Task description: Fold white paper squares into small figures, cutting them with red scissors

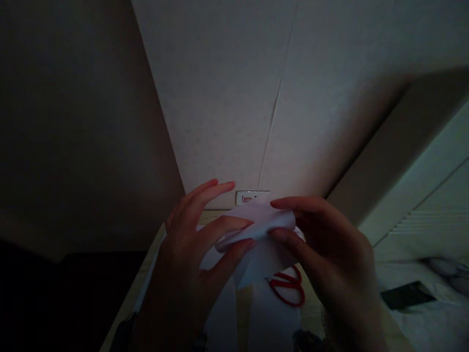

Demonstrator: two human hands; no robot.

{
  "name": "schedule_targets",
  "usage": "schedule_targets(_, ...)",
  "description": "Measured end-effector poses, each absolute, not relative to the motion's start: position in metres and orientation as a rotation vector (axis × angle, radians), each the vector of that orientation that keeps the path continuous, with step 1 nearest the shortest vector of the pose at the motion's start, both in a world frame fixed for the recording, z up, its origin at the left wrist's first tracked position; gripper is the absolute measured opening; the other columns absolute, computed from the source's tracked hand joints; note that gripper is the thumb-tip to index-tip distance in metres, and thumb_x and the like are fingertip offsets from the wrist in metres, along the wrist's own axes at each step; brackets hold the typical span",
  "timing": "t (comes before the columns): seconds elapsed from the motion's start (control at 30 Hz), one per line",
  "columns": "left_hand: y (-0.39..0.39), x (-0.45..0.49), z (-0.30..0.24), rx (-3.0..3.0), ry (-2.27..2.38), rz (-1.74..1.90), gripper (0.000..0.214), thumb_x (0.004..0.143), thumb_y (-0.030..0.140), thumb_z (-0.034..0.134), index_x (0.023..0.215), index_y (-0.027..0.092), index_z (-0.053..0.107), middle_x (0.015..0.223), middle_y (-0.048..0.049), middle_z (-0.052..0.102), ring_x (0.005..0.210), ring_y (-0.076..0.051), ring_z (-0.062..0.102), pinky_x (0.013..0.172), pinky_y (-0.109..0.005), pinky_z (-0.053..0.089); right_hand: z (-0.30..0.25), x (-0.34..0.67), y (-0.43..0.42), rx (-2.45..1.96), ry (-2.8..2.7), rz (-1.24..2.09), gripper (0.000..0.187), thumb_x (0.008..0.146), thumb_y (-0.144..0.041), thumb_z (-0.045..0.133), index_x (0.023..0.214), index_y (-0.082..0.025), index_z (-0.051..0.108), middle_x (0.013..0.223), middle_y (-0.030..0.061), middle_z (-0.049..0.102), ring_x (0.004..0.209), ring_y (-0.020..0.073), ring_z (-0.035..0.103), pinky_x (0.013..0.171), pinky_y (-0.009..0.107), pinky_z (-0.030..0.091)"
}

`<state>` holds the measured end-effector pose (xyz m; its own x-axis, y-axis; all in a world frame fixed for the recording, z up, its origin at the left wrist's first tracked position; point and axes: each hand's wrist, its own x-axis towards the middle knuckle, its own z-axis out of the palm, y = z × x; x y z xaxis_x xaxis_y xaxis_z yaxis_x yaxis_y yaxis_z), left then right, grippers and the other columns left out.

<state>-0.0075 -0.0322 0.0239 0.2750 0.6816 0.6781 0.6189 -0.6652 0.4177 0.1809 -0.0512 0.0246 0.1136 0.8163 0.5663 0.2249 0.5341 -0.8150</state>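
A sheet of white paper (256, 252), rolled or bent over along its upper part, is held up between my two hands. My left hand (194, 239) pinches its left side between thumb and index finger, the other fingers stretched out. On the right side, my right hand (326, 244) grips the paper between thumb and fingers. Below the paper, scissors with red handles (289, 288) lie on the table; their blades are mostly hidden. More white paper (273, 318) lies underneath, in separate pieces.
The narrow light wooden table (244, 313) stands against a pale wall (227, 107) with a socket or switch plate (242, 197). To the right are a white cabinet (432, 205) and a dark flat object (407, 295) on a pale surface. The lower left is very dark.
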Motion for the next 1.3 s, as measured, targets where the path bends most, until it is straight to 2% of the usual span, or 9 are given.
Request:
schedule_targets(0.17, -0.033, -0.004, 0.027, 2.391, 1.202, 1.468, 0.008, 0.091, 0.024, 0.067, 0.093, 0.031, 0.072, 0.124, 0.0003, 0.073, 0.116, -0.023, 0.068, 0.110, -0.047, 0.046, 0.024, 0.184, -0.045, -0.956, -1.501, 0.396, 0.024, 0.086, -0.019, 0.076, 0.105, -0.033, 0.074, 0.096, 0.0000, 0.066, 0.093, 0.0196, 0.060, 0.079, 0.032, 0.050)
schedule_targets(0.4, -0.034, -0.002, 0.030, 2.357, 1.202, 1.468, 0.013, 0.090, 0.019, 0.065, 0.093, 0.030, 0.070, 0.095, 0.0070, 0.081, 0.095, -0.019, 0.076, 0.109, -0.037, 0.049, 0.024, 0.188, -0.042, -0.953, -1.522, 0.367, 0.014, 0.084, -0.014, 0.075, 0.083, -0.027, 0.071, 0.092, 0.0005, 0.060, 0.089, 0.0188, 0.057, 0.078, 0.032, 0.047)
schedule_targets(0.53, -0.037, -0.001, 0.029, 2.297, 1.286, 1.474, 0.015, 0.087, 0.021, 0.069, 0.095, 0.034, 0.071, 0.098, 0.0098, 0.081, 0.089, -0.017, 0.077, 0.093, -0.028, 0.058, 0.024, 0.188, -0.043, -0.915, -1.532, 0.416, 0.017, 0.087, -0.012, 0.072, 0.081, -0.026, 0.067, 0.087, -0.0020, 0.061, 0.086, 0.0160, 0.058, 0.076, 0.029, 0.046)
schedule_targets(0.63, -0.038, -0.001, 0.029, 2.274, 1.322, 1.471, 0.017, 0.085, 0.020, 0.071, 0.094, 0.034, 0.072, 0.095, 0.0097, 0.080, 0.086, -0.016, 0.076, 0.083, -0.025, 0.060, 0.025, 0.190, -0.043, -0.893, -1.561, 0.426, 0.015, 0.088, -0.014, 0.073, 0.086, -0.028, 0.069, 0.097, -0.0022, 0.063, 0.095, 0.0158, 0.059, 0.084, 0.028, 0.046)
schedule_targets(0.77, -0.038, 0.002, 0.032, 2.270, 1.313, 1.481, 0.013, 0.085, 0.020, 0.070, 0.089, 0.032, 0.072, 0.089, 0.0093, 0.080, 0.083, -0.016, 0.077, 0.081, -0.025, 0.060, 0.027, 0.190, -0.043, -0.893, -1.596, 0.385, 0.011, 0.088, -0.020, 0.074, 0.092, -0.030, 0.072, 0.110, -0.0011, 0.063, 0.108, 0.0181, 0.057, 0.092, 0.030, 0.046)
schedule_targets(0.97, -0.036, 0.001, 0.033, 2.267, 1.273, 1.409, 0.006, 0.089, 0.027, 0.068, 0.089, 0.031, 0.073, 0.087, 0.0081, 0.080, 0.072, -0.015, 0.075, 0.080, -0.025, 0.060, 0.025, 0.187, -0.043, -0.907, -1.566, 0.351, 0.010, 0.090, -0.019, 0.073, 0.088, -0.029, 0.072, 0.105, -0.0005, 0.065, 0.103, 0.0188, 0.059, 0.088, 0.031, 0.048)
schedule_targets(1.17, -0.030, -0.001, 0.027, 2.258, 1.158, 1.232, 0.009, 0.086, 0.024, 0.067, 0.091, 0.029, 0.073, 0.083, 0.0072, 0.080, 0.070, -0.015, 0.076, 0.066, -0.022, 0.060, 0.025, 0.188, -0.044, -0.917, -1.595, 0.375, 0.010, 0.089, -0.019, 0.074, 0.088, -0.028, 0.071, 0.108, -0.0026, 0.064, 0.106, 0.0153, 0.058, 0.092, 0.027, 0.047)
schedule_targets(1.23, -0.029, -0.001, 0.027, 2.198, 1.136, 1.238, 0.009, 0.084, 0.022, 0.068, 0.087, 0.029, 0.071, 0.078, 0.0075, 0.079, 0.070, -0.015, 0.075, 0.063, -0.022, 0.059, 0.026, 0.191, -0.046, -0.906, -1.629, 0.423, 0.013, 0.089, -0.019, 0.074, 0.094, -0.030, 0.071, 0.112, -0.0025, 0.063, 0.110, 0.0160, 0.058, 0.097, 0.028, 0.046)
schedule_targets(1.3, -0.030, 0.001, 0.028, 2.062, 1.120, 1.276, 0.009, 0.084, 0.021, 0.067, 0.083, 0.030, 0.070, 0.074, 0.0083, 0.076, 0.068, -0.015, 0.074, 0.061, -0.021, 0.058, 0.025, 0.193, -0.047, -0.908, -1.638, 0.529, 0.025, 0.088, -0.020, 0.075, 0.109, -0.032, 0.068, 0.118, -0.0018, 0.064, 0.115, 0.0179, 0.058, 0.102, 0.031, 0.045)
